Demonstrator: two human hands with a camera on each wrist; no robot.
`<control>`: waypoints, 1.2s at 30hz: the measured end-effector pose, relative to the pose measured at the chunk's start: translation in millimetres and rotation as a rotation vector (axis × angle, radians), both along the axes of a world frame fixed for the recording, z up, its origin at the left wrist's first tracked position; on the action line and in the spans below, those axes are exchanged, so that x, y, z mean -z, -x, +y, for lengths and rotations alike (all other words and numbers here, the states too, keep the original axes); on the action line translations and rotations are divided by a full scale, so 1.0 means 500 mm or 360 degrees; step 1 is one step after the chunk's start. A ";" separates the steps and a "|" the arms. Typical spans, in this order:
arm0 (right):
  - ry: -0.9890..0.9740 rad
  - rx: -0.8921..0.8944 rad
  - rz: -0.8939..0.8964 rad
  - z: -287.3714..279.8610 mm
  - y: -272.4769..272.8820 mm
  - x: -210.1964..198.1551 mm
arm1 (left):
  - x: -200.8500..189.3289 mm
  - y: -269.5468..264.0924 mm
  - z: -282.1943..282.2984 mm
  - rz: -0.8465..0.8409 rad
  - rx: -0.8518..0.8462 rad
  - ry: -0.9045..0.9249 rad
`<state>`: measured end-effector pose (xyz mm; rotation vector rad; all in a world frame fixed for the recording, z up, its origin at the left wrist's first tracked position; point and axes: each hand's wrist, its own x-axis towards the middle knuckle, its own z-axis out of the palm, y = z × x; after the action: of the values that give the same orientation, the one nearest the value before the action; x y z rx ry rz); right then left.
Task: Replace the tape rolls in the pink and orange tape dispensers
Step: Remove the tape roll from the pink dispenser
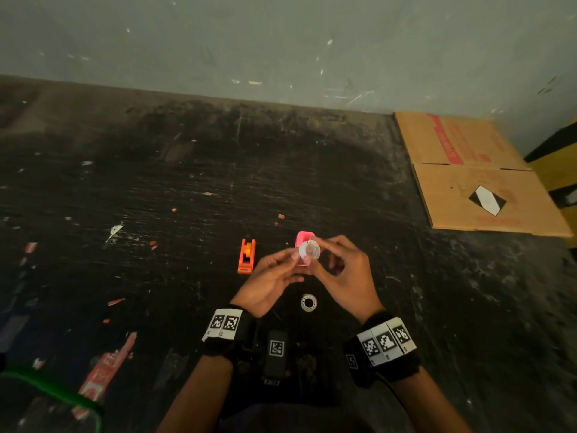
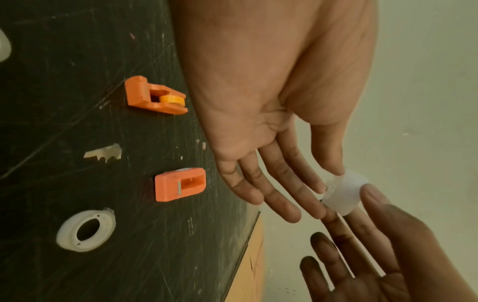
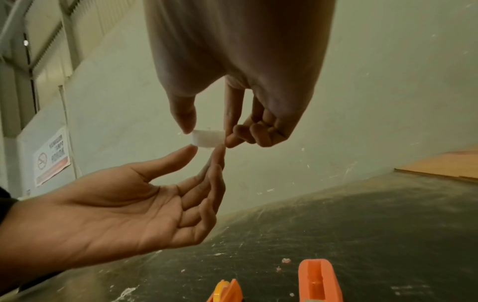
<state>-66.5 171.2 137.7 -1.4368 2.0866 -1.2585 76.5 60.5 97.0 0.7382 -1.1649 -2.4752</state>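
A white tape roll (image 1: 309,251) is held in the air just above the pink dispenser (image 1: 302,238), which looks orange in the left wrist view (image 2: 178,185) and stands with its slot bare. My right hand (image 1: 316,247) pinches the roll (image 3: 208,139) between thumb and index finger. My left hand (image 1: 299,260) lies palm up, its thumb and index fingertips pinching the same roll (image 2: 342,193) from the other side. The orange dispenser (image 1: 247,256) sits to the left with a yellow spool (image 2: 172,99) in it. A second white roll (image 1: 309,302) lies flat on the table near my wrists.
The dark scratched table (image 1: 156,198) ends at a grey wall. Flattened cardboard (image 1: 480,182) covers the back right. Red and white scraps (image 1: 114,231) lie scattered on the left. A green-edged object (image 1: 62,392) is at the near left, and a black tagged device (image 1: 276,354) lies between my wrists.
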 end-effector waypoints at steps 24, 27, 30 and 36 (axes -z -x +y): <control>-0.0015 0.0008 0.0302 0.006 -0.016 -0.011 | 0.002 -0.028 -0.008 -0.0073 -0.0114 -0.0011; -0.0107 0.0109 0.0334 0.021 -0.008 0.013 | 0.014 -0.039 -0.008 -0.0191 -0.0170 0.0011; -0.0442 0.0168 0.0440 0.041 0.002 0.068 | 0.029 -0.048 -0.007 -0.0356 -0.0269 0.0073; -0.1102 0.0150 0.0494 0.088 -0.003 0.209 | 0.044 -0.049 -0.013 -0.0551 -0.0326 0.0221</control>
<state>-65.0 215.2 33.5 -1.2577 2.4566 -0.2616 101.2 53.9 74.8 1.2132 -1.2867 -2.1294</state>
